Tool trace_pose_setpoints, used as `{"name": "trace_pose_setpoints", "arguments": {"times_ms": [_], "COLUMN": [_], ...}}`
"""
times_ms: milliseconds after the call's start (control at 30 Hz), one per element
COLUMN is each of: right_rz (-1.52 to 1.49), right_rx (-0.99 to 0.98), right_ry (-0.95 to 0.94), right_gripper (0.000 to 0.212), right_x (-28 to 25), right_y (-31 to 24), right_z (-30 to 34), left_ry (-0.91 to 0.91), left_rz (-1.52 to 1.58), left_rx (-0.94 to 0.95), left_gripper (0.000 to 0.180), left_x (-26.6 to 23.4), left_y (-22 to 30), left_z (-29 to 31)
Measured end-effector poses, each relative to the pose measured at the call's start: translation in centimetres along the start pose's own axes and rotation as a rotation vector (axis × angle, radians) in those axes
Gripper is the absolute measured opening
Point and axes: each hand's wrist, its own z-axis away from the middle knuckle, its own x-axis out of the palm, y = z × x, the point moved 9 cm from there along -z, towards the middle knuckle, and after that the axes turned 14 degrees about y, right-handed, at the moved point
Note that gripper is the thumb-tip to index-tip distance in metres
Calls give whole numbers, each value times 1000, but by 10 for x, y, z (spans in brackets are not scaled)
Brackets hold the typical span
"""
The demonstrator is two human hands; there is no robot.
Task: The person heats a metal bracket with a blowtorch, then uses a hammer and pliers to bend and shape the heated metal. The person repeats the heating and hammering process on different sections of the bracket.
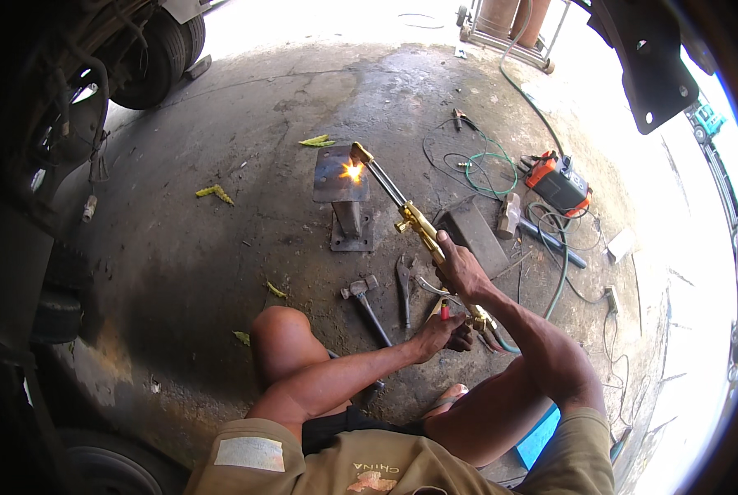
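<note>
My right hand point(461, 268) is wrapped around the brass handle of a cutting torch point(418, 224), which slants up and to the left. At its angled tip a bright orange flame point(352, 171) plays on the top plate of a steel bracket point(331, 188). The bracket stands upright on a smaller drilled base plate. My left hand point(442, 338) is closed beside the rear end of the torch, near its valves. A small red piece point(445, 309) shows by the left thumb; whether it is a knob or something held I cannot tell.
Nearby lie a hammer point(365, 301), locking pliers point(404, 285), a steel channel piece point(475, 235) and a sledgehammer point(509, 216). An orange-black machine point(559, 186) with cables stands at right. Gas cylinders point(509, 18) stand on a far cart; a vehicle tyre point(150, 66) is at left.
</note>
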Motion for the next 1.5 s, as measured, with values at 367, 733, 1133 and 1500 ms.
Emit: {"name": "trace_pose_setpoints", "arguments": {"times_ms": [367, 733, 1133, 1500], "right_rz": [12, 29, 21, 42], "right_rx": [-19, -13, -2, -18], "right_ry": [19, 24, 13, 1], "right_gripper": [92, 92, 92, 92], "right_x": [-2, -4, 0, -5], "right_y": [-1, -5, 2, 3], "right_z": [-2, -4, -9, -2], "left_ry": [163, 821, 759, 743], "left_rz": [-86, 172, 22, -85], "left_rx": [70, 642, 509, 479], "left_gripper": [48, 54, 59, 57], "left_x": [-11, -83, -85, -77], "left_y": [16, 183, 191, 194], "left_z": [-1, 32, 19, 25]}}
